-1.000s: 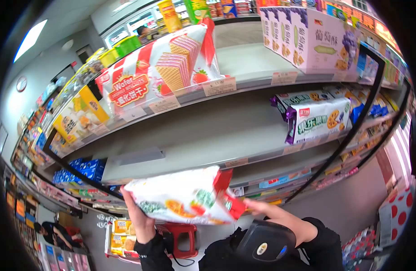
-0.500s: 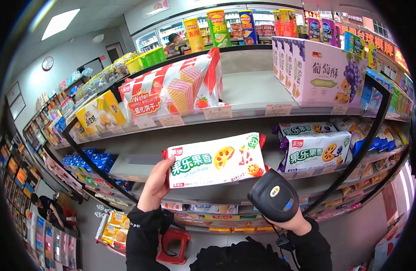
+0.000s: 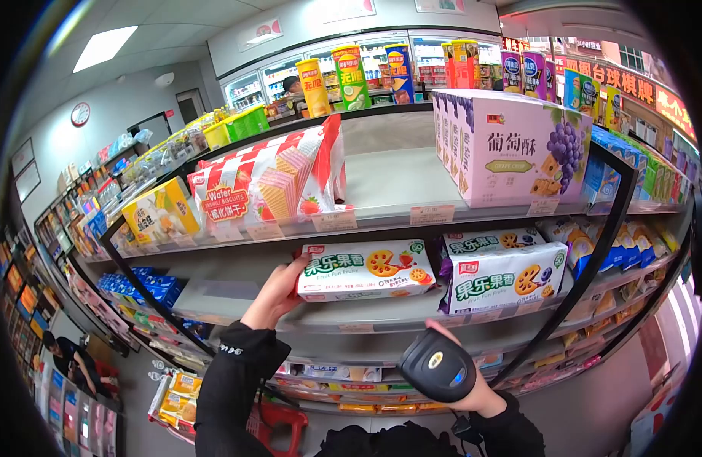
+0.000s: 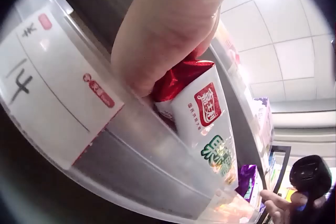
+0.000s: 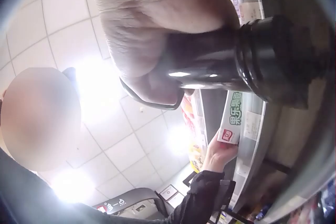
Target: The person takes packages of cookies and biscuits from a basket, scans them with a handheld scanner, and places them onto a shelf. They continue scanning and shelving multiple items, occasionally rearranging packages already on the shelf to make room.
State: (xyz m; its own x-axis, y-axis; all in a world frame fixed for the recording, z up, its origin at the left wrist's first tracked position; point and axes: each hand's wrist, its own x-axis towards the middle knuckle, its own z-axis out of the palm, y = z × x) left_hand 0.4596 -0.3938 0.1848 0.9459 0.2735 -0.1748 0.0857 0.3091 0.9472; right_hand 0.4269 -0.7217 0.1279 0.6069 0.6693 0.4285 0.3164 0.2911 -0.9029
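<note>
A white biscuit pack with red ends (image 3: 366,282) sits at the middle shelf, its printed face toward me. My left hand (image 3: 279,288) grips the pack's left end; the left wrist view shows the crinkled red wrapper (image 4: 181,79) against the fingers, behind the clear price rail (image 4: 152,145). To the right of this pack are two white biscuit packs with purple ends (image 3: 507,286), one behind the other. In front of the shelf, my right hand (image 3: 479,396) holds a black barcode scanner (image 3: 436,367) by its handle (image 5: 210,58).
On the upper shelf stand a wafer biscuit bag (image 3: 271,179) and purple grape crisp boxes (image 3: 518,152). Blue packs (image 3: 141,288) lie at the middle shelf's left. Black frame bars (image 3: 595,259) slant down both sides. A red stool (image 3: 279,426) stands below; a person (image 3: 77,362) sits at far left.
The red-ended pack was tilted between both hands, then held up in the left hand, and has moved forward onto the middle shelf. The right hand has left the pack and lowered slightly with the scanner.
</note>
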